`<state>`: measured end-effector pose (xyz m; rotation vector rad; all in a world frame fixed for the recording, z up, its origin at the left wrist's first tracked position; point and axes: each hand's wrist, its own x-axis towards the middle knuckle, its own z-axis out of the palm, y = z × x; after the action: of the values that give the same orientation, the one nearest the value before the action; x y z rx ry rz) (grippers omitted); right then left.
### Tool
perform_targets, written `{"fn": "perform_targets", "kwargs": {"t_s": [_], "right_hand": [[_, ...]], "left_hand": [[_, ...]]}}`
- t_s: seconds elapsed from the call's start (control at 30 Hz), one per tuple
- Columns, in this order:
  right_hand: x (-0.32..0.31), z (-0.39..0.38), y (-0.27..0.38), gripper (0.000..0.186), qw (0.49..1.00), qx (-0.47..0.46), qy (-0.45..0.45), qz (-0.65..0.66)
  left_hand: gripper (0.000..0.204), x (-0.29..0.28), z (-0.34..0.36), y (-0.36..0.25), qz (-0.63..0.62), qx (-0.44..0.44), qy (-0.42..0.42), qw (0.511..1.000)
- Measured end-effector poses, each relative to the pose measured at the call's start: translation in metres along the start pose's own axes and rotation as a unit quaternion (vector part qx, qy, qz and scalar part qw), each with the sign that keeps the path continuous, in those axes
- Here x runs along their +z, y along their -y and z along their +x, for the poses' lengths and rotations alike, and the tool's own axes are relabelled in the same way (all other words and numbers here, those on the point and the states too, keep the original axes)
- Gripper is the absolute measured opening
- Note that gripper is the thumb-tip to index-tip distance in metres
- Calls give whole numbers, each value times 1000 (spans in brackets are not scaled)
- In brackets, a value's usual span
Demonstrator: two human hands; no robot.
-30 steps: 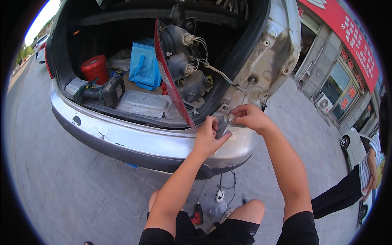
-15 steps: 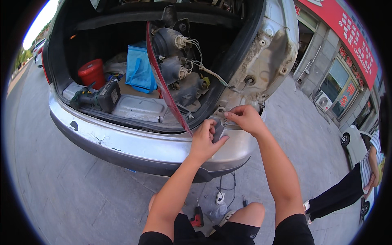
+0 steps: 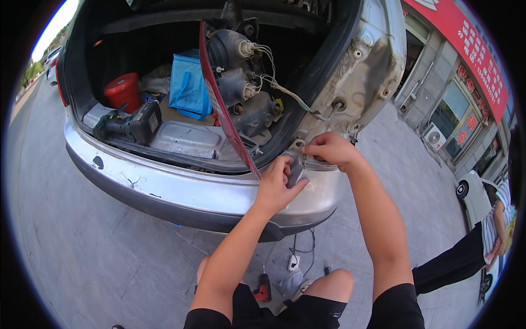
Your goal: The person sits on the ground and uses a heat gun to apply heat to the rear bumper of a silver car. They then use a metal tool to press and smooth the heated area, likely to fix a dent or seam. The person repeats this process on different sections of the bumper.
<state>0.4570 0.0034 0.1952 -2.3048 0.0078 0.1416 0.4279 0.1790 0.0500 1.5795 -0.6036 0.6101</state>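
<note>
At the right corner of the silver rear bumper (image 3: 192,198) of a car, my left hand (image 3: 278,183) curls its fingers around a small dark grey piece (image 3: 294,172), with the thumb along its lower side. My right hand (image 3: 332,150) is just to the right and a little higher, its fingertips pinched at the metal body edge beside a round hole; anything between them is too small to make out. Left of my hands stands a detached tail light (image 3: 230,109), its red lens edge toward the left and its sockets and wires (image 3: 282,90) facing right, running to the body.
In the open boot are a red bucket (image 3: 123,92), a light blue bag (image 3: 189,85) and a dark cordless power tool (image 3: 131,124). On the ground between my knees lie a red drill (image 3: 263,288) and a white socket block (image 3: 294,263) with cable. A person in dark trousers (image 3: 452,268) is at the right.
The view has shifted slightly. My left hand keeps its hold on the grey piece, while the fingers of my right hand look a little more curled at the same spot.
</note>
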Motion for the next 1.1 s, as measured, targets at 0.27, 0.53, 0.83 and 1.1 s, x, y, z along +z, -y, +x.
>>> {"fn": "perform_targets", "kwargs": {"t_s": [0.27, 0.53, 0.83, 1.1], "right_hand": [[-1, 7, 14, 18, 999, 47, 0, -17], [-10, 12, 4, 26, 990, 86, 42, 108], [-22, 2, -14, 29, 984, 26, 79, 155], [39, -98, -41, 28, 872, -367, -207, -249]], "left_hand": [[57, -1, 0, -1, 3, 3, -3, 1000], [55, -2, -1, -3, 10, 3, 7, 1000], [55, 1, 0, 1, -3, -7, 10, 1000], [49, 0, -3, 0, -50, -37, 17, 998]]}}
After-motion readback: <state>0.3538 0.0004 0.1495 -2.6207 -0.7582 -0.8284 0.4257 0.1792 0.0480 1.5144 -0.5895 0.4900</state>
